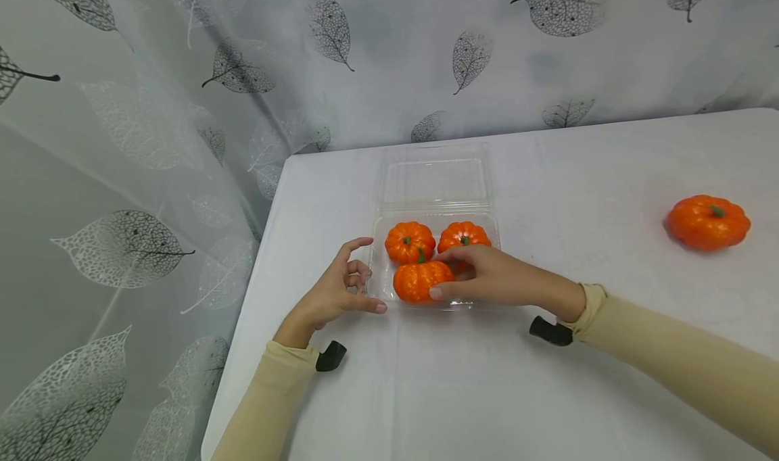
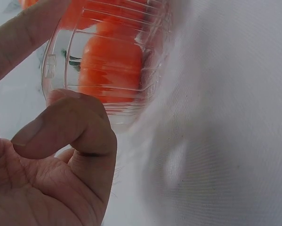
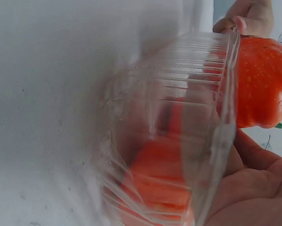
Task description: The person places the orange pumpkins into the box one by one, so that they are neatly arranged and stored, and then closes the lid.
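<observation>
A clear plastic clamshell container lies on the table with its lid folded back. Two small orange pumpkins, one at the back left and one at the back right, sit inside. My right hand grips a third pumpkin over the front of the container, thumb at its front, fingers behind. In the right wrist view this pumpkin stands above the container's rim. At the container's left side is my left hand, thumb and index finger spread, other fingers loosely bent right at the wall.
Another orange pumpkin stands far to the right on the white-covered table. Leaf-patterned curtains hang along the table's back and left edges. A black wrist camera is strapped below the left sleeve, another below the right.
</observation>
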Demonstrator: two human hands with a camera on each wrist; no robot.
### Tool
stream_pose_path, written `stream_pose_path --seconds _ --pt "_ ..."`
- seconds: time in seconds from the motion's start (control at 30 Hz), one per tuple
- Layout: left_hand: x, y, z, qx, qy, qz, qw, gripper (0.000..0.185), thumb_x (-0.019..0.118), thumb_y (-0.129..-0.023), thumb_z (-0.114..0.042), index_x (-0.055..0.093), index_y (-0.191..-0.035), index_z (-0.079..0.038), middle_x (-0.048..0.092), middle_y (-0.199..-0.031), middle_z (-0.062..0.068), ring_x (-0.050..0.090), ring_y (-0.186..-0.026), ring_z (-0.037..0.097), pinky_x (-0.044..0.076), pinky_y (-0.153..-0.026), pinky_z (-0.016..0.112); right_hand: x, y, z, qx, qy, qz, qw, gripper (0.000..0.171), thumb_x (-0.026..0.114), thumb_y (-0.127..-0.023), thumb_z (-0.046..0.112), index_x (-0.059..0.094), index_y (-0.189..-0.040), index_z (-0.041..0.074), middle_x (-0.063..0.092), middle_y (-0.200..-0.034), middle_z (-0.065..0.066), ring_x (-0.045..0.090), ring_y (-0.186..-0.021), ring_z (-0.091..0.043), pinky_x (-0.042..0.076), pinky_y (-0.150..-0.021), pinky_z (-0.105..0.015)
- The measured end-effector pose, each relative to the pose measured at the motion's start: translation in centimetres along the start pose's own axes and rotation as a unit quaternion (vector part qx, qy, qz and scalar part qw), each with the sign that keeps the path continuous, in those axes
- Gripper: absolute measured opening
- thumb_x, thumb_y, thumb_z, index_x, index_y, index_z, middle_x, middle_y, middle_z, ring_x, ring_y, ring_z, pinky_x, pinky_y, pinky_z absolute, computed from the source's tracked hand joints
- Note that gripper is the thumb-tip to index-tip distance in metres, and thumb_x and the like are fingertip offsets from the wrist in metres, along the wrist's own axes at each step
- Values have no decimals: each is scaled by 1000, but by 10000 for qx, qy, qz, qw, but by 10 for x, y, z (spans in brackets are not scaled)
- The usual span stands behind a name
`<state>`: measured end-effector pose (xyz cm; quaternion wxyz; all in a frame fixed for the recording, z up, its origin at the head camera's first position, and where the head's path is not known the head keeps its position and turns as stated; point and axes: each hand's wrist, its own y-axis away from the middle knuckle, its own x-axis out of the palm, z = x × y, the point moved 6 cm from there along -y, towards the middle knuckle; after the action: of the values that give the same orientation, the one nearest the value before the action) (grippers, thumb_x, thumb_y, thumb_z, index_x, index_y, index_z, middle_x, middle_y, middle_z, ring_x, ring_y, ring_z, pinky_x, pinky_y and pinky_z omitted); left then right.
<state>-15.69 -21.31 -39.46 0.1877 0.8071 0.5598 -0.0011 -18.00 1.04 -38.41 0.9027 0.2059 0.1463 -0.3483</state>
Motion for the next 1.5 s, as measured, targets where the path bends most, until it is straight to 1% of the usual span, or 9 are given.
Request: stream_pose_path --seconds 0.27,0.43,0.53,0.67,0.97,1.1,1.23,1.37,1.5 --pt "1 1 -1 6 -8 -14 10000 101 85 -60 -3 25 -138 -28 42 -89 20 41 -66 23 34 -52 24 3 -6 1 56 682 -200 9975 70 65 -72 62 52 -126 19 58 -109 9 56 -94 -8 45 -83 -31" --pt "2 1 -2 29 33 -7 10000 100 84 -61 -3 25 -138 -27 41 -90 22 40 -66 22 33 -52 24 6 -8 3 -86 1012 -352 9942 80 64 -70 65 47 -132 17 57 -110 8 56 -90 -8 45 -82 -31" --pt "2 1 -2 38 71 -8 10000 100 84 -61 -2 25 -138 -27 41 -89 22 40 -66 23 34 -52 23 9 -10 4 -178 1109 -419 9928 79 63 -71 65 48 -131 16 58 -104 8 56 -88 -9 45 -79 -30" --pt "2 1 -2 39 96 -7 9999 100 84 -61 -2 25 -138 -27 41 -89 23 40 -66 23 35 -52 23 11 -13 4 -104 1146 -512 9920 79 63 -69 68 49 -128 18 58 -97 9 56 -85 -9 45 -76 -28" --pt "2 1 -2 80 129 33 9999 100 84 -61 -2 25 -138 -27 41 -89 21 41 -66 23 36 -52 23 13 -14 3 111 915 -800 9925 74 64 -62 73 47 -118 27 58 -99 11 57 -89 -6 45 -76 -29" --pt "2 0 -2 110 157 49 9998 100 84 -61 -1 25 -138 -26 41 -88 20 41 -66 22 37 -52 23 11 -10 4 63 793 -678 9945 73 63 -67 70 46 -122 25 59 -101 10 58 -89 -4 46 -79 -30" --pt "2 0 -2 111 137 43 9998 100 84 -61 -1 25 -138 -26 42 -88 20 41 -66 22 36 -52 23 9 -6 6 -107 870 -581 9945 71 61 -74 64 44 -126 18 60 -104 7 59 -89 -6 46 -80 -31" --pt "2 0 -3 82 118 20 9999 100 84 -61 -1 25 -138 -27 42 -88 20 41 -66 22 36 -52 24 8 -5 5 -146 946 -518 9941 62 61 -79 57 45 -126 18 60 -107 6 59 -91 -6 46 -81 -31" --pt "3 0 -3 61 96 14 9999 100 84 -61 -2 25 -138 -27 42 -89 20 41 -66 22 36 -52 23 10 -6 3 -91 789 -464 9958 56 61 -81 52 46 -125 20 61 -107 6 58 -93 -7 46 -82 -31"
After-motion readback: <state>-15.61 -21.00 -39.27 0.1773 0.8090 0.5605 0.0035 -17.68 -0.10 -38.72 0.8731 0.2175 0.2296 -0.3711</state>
